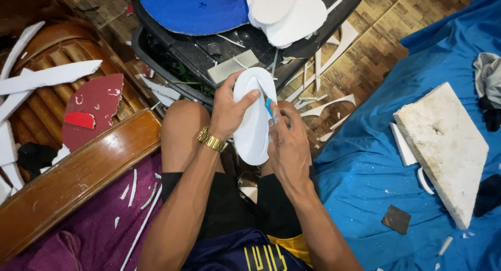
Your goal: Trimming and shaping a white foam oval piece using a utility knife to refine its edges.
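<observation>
- I see the left hand (229,108) grasping a white foam sole-shaped piece (254,116); thumb across its face, fingers wrapped behind its left edge.
- The right hand (288,140) is clenched around a small blue-handled tool (269,108), its tip touching the piece's right edge.
- The piece stands nearly upright between both hands, above my knees.
- Beyond the grip: a black crate (209,54) carrying a blue foam sheet (193,10) and stacked white cutouts (287,13).
- Right of the grip, well apart: a white foam block (449,146) on blue cloth (365,172).
- Left of the grip: a gold wristwatch (211,140) on the wrist; a wooden armrest (78,172) farther out.
</observation>
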